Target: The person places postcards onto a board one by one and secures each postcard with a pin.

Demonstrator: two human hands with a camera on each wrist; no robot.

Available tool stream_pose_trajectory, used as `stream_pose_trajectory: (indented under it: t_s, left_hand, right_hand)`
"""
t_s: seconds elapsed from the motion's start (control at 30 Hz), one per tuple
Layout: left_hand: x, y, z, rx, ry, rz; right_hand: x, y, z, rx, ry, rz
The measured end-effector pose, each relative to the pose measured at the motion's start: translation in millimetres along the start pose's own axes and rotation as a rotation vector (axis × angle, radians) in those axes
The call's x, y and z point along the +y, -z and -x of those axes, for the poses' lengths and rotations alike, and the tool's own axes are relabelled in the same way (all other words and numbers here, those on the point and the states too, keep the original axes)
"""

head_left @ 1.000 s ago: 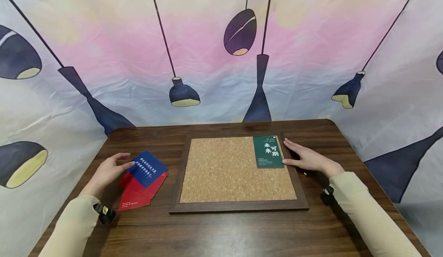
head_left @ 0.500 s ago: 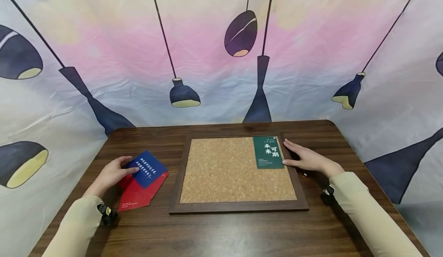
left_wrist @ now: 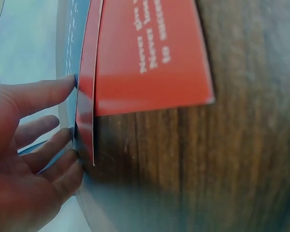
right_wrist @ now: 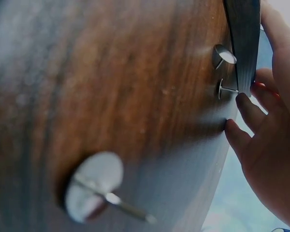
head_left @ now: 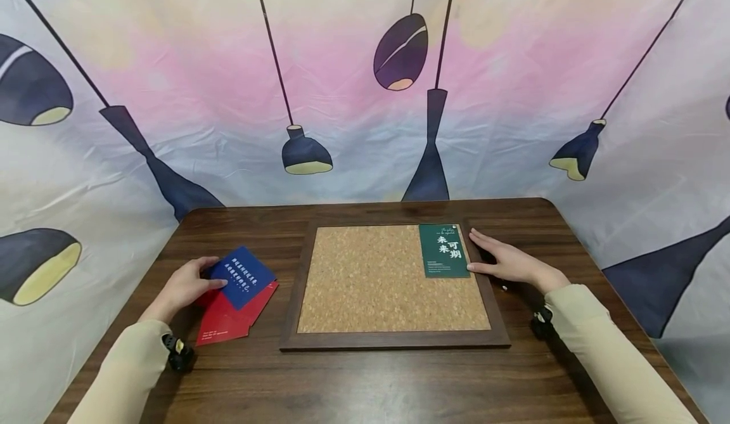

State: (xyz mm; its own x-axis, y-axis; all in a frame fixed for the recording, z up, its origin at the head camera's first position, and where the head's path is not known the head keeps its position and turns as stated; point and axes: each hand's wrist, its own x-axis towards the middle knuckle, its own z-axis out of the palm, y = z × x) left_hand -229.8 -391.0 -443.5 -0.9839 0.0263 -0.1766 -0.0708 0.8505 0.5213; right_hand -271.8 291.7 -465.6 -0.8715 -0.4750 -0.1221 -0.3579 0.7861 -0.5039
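Note:
On the left of the wooden table, my left hand (head_left: 185, 288) rests its thumb on the near-left edge of a blue card (head_left: 248, 284) with white writing. Beneath that card lie red cards (head_left: 225, 322), fanned out. The left wrist view shows the thumb (left_wrist: 48, 94) spread apart from the loosely bent fingers. My right hand (head_left: 510, 262), fingers extended, touches the right side of a wood-framed cork board (head_left: 376, 284). A green card (head_left: 436, 269) with white characters lies at the board's upper right, a small pale pin head at its top right corner.
Several thumbtacks lie on the table beside my right hand; the right wrist view shows one thumbtack (right_wrist: 96, 186) close up and another thumbtack (right_wrist: 224, 55) by the frame. A printed cloth (head_left: 228, 63) hangs behind the table (head_left: 353, 386).
My left hand has moved slightly right, its thumb sliding further over the blue card. The right hand, board and cards stay in place; the head view shifts a little.

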Motion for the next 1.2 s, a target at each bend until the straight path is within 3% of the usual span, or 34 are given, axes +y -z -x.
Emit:
stream_pose_trajectory:
  t_s: [0.23,0.43,0.7,0.9,1.2]
  left_hand:
    - [-0.3,-0.6,-1.6,0.016,-0.027,0.006]
    - [-0.3,-1.5,1.4,0.04,-0.009,0.007]
    - [1.0,3.0,0.2,0.094,0.021,0.016]
    - [0.2,7.2,0.4,0.153,-0.005,0.024]
    - [8.5,12.1,-0.9,0.284,0.002,0.192]
  right_hand:
    - [-3.2,0.2,0.7,0.002,0.003,-0.011]
    - [-5.2,-0.7,0.5,-0.006,0.006,-0.005]
    - [-4.4,-0.5,0.0,0.002,-0.006,-0.009]
    - [-2.6,-0.4,-0.3,0.001,-0.003,-0.01]
    - [-1.9,0.8,0.3,0.005,0.001,-0.003]
